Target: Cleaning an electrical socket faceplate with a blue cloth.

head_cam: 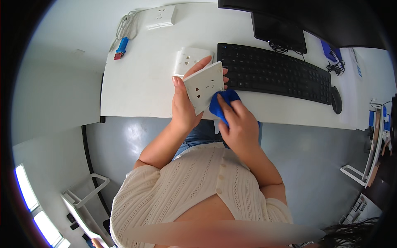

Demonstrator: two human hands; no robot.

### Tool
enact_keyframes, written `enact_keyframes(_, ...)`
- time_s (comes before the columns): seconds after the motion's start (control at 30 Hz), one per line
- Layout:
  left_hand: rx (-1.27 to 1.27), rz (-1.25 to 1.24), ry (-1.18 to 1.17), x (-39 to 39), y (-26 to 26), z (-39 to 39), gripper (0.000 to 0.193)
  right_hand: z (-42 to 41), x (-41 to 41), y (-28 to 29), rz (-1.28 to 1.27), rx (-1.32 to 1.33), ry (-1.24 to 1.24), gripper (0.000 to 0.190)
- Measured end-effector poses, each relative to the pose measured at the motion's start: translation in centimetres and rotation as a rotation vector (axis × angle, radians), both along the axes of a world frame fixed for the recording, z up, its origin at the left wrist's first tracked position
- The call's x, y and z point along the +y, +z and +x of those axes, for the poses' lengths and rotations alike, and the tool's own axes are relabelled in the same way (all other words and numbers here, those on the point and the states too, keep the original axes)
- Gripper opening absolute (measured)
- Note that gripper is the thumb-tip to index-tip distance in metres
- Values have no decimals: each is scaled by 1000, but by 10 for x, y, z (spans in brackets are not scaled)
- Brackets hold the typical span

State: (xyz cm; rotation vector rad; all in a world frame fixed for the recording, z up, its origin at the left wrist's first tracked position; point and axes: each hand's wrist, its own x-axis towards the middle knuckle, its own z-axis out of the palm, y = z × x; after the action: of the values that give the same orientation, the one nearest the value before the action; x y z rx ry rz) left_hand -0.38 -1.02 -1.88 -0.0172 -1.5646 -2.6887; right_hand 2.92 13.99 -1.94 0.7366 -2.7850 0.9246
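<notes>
My left hand (184, 108) grips a white wall socket faceplate (204, 91) by its edges, holding it tilted above the desk's front edge. Two-pin and three-pin slots show on its face. A bunched blue cloth (228, 96) is pinched in my right hand (238, 124), against or close to the plate's lower right edge. Just behind the held plate, another white socket plate (189, 55) lies on the desk, partly hidden by my left fingers. Farther back sits a stack of white socket plates (161, 17).
A black keyboard (273, 73) and a mouse (336, 100) are on the white desk (139, 90), right of my hands. Behind them a monitor (325, 18) stands on its black base (279, 31). At the back left lies a coiled grey cable (126, 26) beside a blue-and-red connector (121, 48).
</notes>
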Motion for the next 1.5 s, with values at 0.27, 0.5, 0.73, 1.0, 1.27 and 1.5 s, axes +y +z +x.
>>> enact_keyframes(0.27,-173,220,-88,-1,3,7,92,-20,15,17,-197,278,-129,47)
enact_keyframes(0.5,-121,104,1,6,3,6,89,-11,-6,4,62,234,-92,60)
enact_keyframes(0.73,-164,251,-142,-3,3,8,87,-20,28,13,-456,31,-160,42)
enact_keyframes(1.0,-230,21,-135,-2,12,16,83,-43,26,9,21,601,-80,43)
enact_keyframes(1.27,-163,-294,-255,-16,20,20,69,-38,32,4,123,514,66,37)
enact_keyframes(1.5,-227,-18,-358,-15,17,17,81,-31,46,10,-385,107,-10,27)
